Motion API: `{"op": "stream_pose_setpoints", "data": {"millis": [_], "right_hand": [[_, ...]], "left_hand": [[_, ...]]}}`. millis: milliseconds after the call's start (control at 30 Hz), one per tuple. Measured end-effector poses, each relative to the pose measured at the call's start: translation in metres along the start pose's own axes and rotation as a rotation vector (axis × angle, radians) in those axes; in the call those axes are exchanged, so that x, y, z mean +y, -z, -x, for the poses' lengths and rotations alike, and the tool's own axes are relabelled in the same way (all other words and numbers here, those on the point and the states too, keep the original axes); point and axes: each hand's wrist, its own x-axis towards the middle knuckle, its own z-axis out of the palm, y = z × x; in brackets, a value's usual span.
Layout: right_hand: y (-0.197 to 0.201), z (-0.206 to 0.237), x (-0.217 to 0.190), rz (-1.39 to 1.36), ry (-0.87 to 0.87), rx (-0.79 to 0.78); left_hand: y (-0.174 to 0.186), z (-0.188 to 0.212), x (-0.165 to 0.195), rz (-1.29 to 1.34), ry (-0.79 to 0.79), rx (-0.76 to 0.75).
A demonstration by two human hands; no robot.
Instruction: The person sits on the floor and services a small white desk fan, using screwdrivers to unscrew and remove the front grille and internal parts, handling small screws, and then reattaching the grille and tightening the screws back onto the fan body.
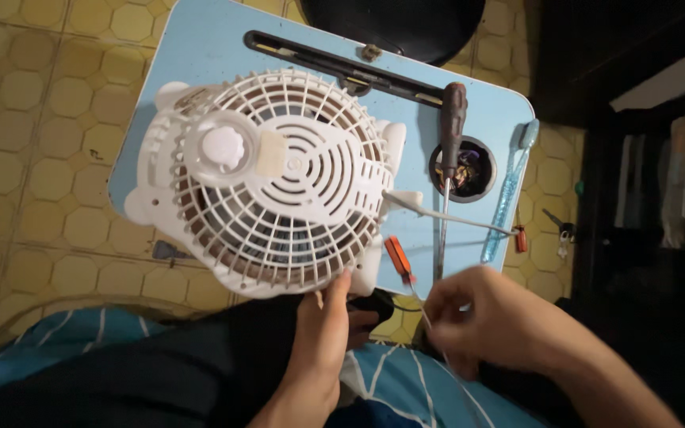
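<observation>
A home room: yellow hexagon-tiled floor (pixel 33 119), a striped blue bedsheet (pixel 65 341), and a small blue lap bench (pixel 200 47) for repairs.
</observation>
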Motion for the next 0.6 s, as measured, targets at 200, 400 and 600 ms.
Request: {"op": "stream_pose_setpoints", "data": {"millis": [200,400,600], "right_hand": [[0.014,0.039,0.012,-0.116,0.419,-0.132],[-0.004,0.039,0.011,-0.181,0.814,0.567],[-0.016,0.028,-0.005,-0.127,0.897,0.649]], "left_hand": [[-0.001,-0.007,-0.007,0.082,-0.061,-0.077],[-0.002,-0.012,-0.009,0.039,-0.008,-0.034],[-0.006,-0.013,-0.012,0.052,-0.121,-0.003]]}}
